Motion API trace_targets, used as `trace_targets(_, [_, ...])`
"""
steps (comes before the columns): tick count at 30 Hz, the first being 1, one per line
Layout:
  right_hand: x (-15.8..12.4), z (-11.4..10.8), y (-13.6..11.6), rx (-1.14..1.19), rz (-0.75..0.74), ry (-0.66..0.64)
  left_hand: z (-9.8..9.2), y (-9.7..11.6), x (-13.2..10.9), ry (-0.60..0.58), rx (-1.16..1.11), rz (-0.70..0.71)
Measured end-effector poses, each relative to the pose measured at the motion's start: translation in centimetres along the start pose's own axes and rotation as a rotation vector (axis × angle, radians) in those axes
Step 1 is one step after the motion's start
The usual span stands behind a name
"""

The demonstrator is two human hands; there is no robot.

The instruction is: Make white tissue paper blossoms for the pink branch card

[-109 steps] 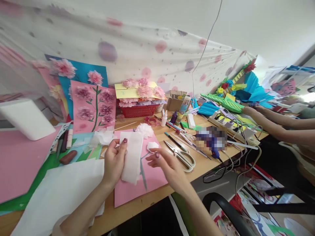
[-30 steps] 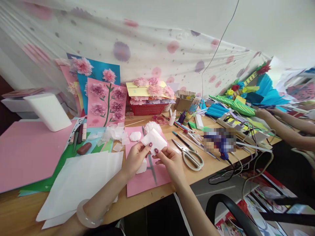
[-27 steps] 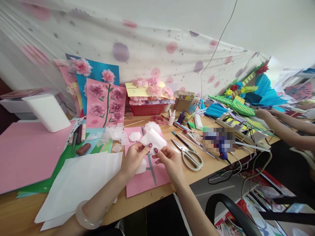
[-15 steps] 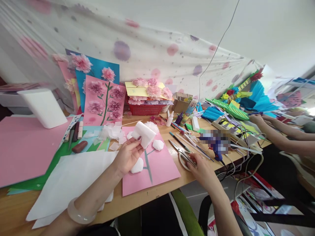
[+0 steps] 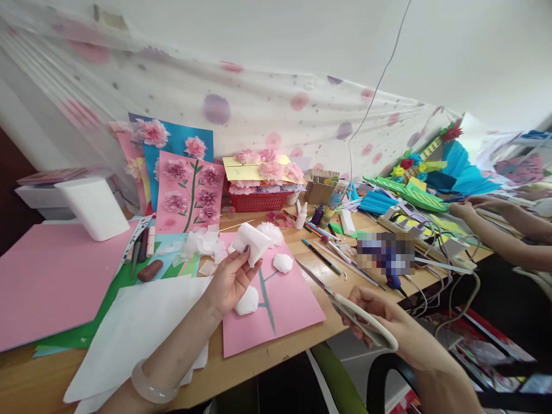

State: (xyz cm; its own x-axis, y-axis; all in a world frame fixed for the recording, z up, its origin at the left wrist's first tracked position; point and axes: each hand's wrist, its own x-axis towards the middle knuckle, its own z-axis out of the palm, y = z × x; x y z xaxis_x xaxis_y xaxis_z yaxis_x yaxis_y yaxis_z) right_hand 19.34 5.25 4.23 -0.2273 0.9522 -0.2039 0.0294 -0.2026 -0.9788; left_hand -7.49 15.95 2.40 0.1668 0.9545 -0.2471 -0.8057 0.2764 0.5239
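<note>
My left hand [image 5: 236, 280] pinches a folded piece of white tissue paper [image 5: 251, 241] above a pink sheet [image 5: 297, 299]. In my right hand [image 5: 379, 319] is a pair of scissors [image 5: 362, 315] with pale handles, lifted off the table, blades pointing up and left toward the pink sheet. On that sheet are drawn green stems [image 5: 266, 302], two white paper discs, one at the right stem [image 5: 282, 263] and one at the left [image 5: 246, 301], and a fluffy white paper flower [image 5: 270, 234] near its top edge.
White tissue sheets [image 5: 142, 333] lie left of the pink sheet, by cut tissue squares [image 5: 202, 244]. A white tissue stack [image 5: 95, 210] stands behind. Pens [image 5: 321, 256], a blurred-out glue gun [image 5: 392, 279] and a power strip [image 5: 426, 238] lie right. Another person's hands [image 5: 487, 210] work far right.
My right hand has picked the scissors up off the table and brought them toward me. My left hand still holds the folded tissue, now slightly turned. The view has shifted a little.
</note>
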Motion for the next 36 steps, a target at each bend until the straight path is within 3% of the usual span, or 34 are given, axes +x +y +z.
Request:
trace_targets(3, [1.1, 4.2, 1.2, 0.509, -0.118, -0.155, 0.0, 0.0, 0.0, 0.045, -0.004, 0.014])
trace_targets(5, [2.1, 7.1, 1.8, 0.737, -0.121, -0.281, 0.0, 0.0, 0.1, 0.071, -0.002, 0.029])
trace_targets(9, [3.1, 10.4, 1.4, 0.891, -0.073, -0.458, 0.0, 0.1, 0.1, 0.099, 0.005, 0.056])
trace_targets(19, [4.2, 10.3, 0.4, 0.965, -0.056, -0.55, 0.0, -0.4, 0.0, 0.093, 0.032, 0.053])
trace_targets(30, [5.2, 9.6, 0.9, 0.973, -0.058, -0.637, 0.1, -0.3, -1.1, -0.272, 0.307, 0.005])
trace_targets(36, [5.3, 9.5, 1.3, 0.946, -0.087, -0.614, -0.6, -0.5, -0.6, -0.301, 0.392, 0.06])
